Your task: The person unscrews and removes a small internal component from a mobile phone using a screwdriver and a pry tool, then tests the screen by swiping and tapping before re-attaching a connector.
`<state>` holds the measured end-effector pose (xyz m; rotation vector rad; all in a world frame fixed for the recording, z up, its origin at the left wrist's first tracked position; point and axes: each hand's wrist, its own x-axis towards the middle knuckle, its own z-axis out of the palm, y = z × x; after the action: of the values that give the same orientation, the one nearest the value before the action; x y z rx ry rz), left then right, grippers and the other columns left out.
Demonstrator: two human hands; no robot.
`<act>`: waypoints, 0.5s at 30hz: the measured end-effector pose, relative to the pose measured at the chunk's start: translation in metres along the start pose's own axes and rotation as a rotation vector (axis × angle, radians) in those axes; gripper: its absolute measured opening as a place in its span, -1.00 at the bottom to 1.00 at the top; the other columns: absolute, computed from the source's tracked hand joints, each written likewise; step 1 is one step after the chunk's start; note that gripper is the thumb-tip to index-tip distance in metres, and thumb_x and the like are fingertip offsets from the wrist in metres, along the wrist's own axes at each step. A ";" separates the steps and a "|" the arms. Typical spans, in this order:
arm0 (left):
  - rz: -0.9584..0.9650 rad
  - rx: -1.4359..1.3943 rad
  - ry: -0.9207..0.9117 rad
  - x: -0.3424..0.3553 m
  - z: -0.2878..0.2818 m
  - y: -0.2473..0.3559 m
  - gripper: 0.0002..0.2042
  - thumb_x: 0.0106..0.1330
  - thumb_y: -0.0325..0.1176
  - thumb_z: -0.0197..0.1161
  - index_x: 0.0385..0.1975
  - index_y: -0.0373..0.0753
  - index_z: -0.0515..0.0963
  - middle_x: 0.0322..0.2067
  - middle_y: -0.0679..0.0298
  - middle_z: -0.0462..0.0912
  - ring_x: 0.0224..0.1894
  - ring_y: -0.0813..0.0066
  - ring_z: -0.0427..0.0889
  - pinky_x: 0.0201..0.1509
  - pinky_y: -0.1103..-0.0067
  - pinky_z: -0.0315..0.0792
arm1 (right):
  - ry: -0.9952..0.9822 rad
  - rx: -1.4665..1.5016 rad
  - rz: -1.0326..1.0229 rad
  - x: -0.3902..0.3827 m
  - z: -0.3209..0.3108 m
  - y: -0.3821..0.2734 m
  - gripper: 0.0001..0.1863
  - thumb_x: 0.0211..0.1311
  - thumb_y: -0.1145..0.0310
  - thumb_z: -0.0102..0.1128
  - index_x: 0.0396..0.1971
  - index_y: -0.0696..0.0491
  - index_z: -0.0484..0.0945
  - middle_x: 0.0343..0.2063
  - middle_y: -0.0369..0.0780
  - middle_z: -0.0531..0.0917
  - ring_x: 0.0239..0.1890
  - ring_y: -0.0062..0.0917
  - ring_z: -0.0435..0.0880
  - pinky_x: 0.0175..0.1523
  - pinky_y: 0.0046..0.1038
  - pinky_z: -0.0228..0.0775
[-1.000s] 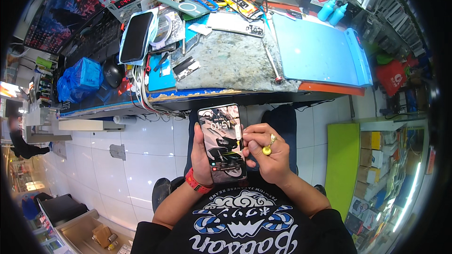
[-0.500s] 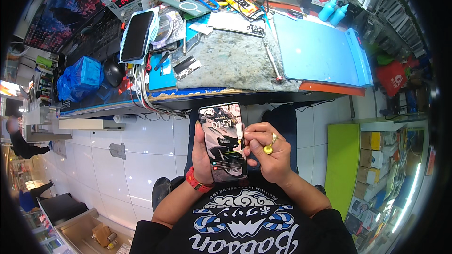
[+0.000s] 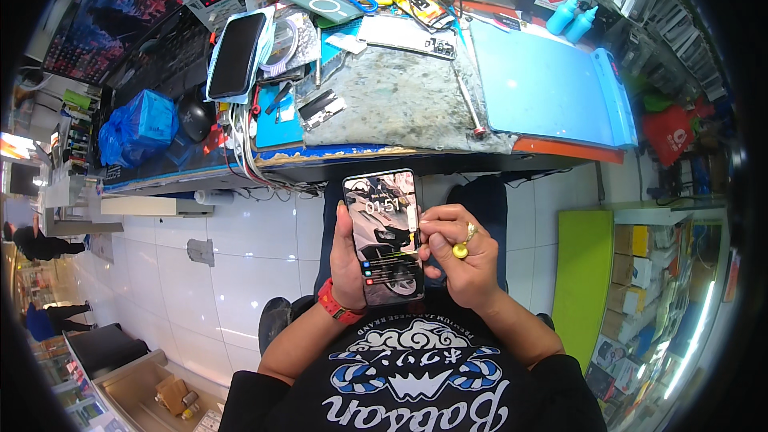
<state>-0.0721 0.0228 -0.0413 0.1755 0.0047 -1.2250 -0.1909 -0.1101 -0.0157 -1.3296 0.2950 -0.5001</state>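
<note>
- i see the left hand (image 3: 346, 268) wrapped around a black-edged rectangular smartphone (image 3: 384, 232), screen lit, held between the black printed t-shirt (image 3: 416, 368) and the workbench's near edge.
- the right hand (image 3: 470, 268), wearing a gold-coloured ring (image 3: 471, 230), curls narrow, fingertips at the phone's right edge; from my feed i can't tell whether they grip it.
- on the bench, a flat light-blue panel (image 3: 544, 80) lies beside a stained grey mat (image 3: 392, 104).
</note>
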 end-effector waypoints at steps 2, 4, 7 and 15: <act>0.005 -0.005 -0.003 0.000 0.002 0.000 -0.09 0.48 0.47 -0.24 0.45 -0.30 0.23 0.09 -0.14 0.57 0.01 -0.04 0.69 0.05 -0.11 0.65 | -0.003 0.003 0.002 0.000 0.000 0.001 -0.82 0.54 0.59 0.06 -0.08 0.28 0.66 0.01 -0.11 0.56 -0.26 -0.62 0.69 -0.35 -0.65 0.55; 0.009 -0.004 -0.005 0.000 0.002 0.000 -0.10 0.48 0.47 -0.24 0.45 -0.30 0.23 0.09 -0.14 0.57 0.01 -0.04 0.69 0.05 -0.11 0.65 | -0.004 0.025 0.011 0.000 0.001 0.000 -0.82 0.54 0.60 0.06 -0.08 0.28 0.66 0.01 -0.11 0.56 -0.26 -0.63 0.68 -0.34 -0.65 0.55; 0.012 0.002 -0.005 -0.001 0.002 -0.001 -0.10 0.49 0.46 -0.24 0.45 -0.29 0.22 0.08 -0.14 0.57 0.01 -0.03 0.68 0.05 -0.11 0.65 | -0.006 0.018 0.015 0.000 0.000 -0.001 -0.82 0.54 0.60 0.06 -0.08 0.28 0.66 0.02 -0.11 0.55 -0.25 -0.63 0.68 -0.34 -0.65 0.55; 0.023 0.009 0.002 -0.001 0.001 -0.002 -0.11 0.50 0.45 -0.25 0.46 -0.29 0.22 0.08 -0.16 0.56 0.00 -0.05 0.67 0.05 -0.10 0.66 | -0.008 0.012 0.028 -0.001 -0.001 0.001 -0.81 0.55 0.59 0.06 -0.08 0.26 0.66 0.02 -0.12 0.56 -0.25 -0.63 0.69 -0.34 -0.65 0.55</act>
<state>-0.0739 0.0228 -0.0406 0.1848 -0.0010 -1.2018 -0.1918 -0.1100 -0.0170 -1.3140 0.3035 -0.4721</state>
